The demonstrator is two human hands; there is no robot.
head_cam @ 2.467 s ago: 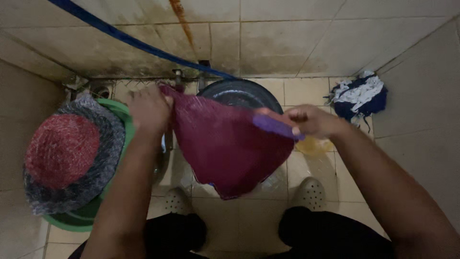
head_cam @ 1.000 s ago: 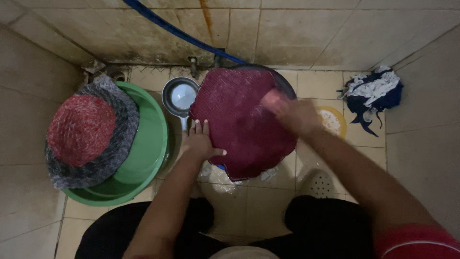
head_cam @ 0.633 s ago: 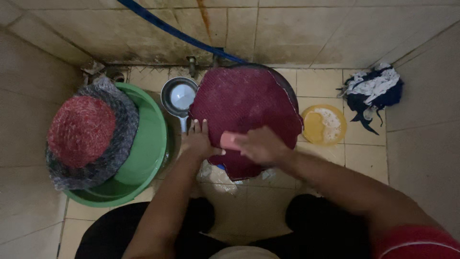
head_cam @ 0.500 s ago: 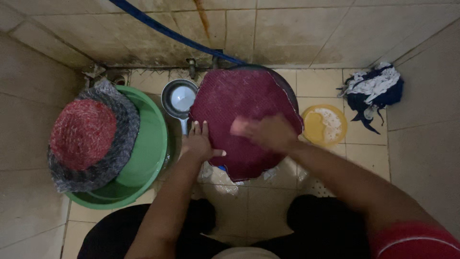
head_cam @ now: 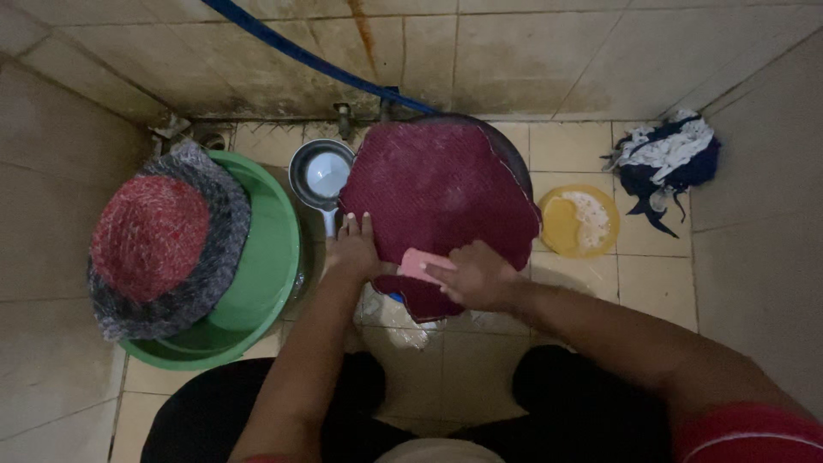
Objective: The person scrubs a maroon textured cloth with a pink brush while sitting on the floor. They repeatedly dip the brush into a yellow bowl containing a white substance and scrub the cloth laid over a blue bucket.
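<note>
A dark red woven mat (head_cam: 433,189) lies spread over a black round basin (head_cam: 513,153) on the tiled floor. My left hand (head_cam: 353,249) rests flat with fingers apart on the mat's left edge, pinning it down. My right hand (head_cam: 476,274) grips a pink scrubbing brush (head_cam: 418,264) and presses it on the mat's near edge, just right of my left hand.
A green tub (head_cam: 257,266) at the left holds a round red and grey mat (head_cam: 159,240). A metal scoop (head_cam: 321,176) stands between tub and basin. A yellow dish (head_cam: 579,221) and a blue-white cloth heap (head_cam: 669,163) lie at the right. A blue hose (head_cam: 309,56) runs along the wall.
The red mat, held up in both hands at first, now lies over the basin. My right hand has scrubbed back and forth and is now at the near edge. My left hand stays put.
</note>
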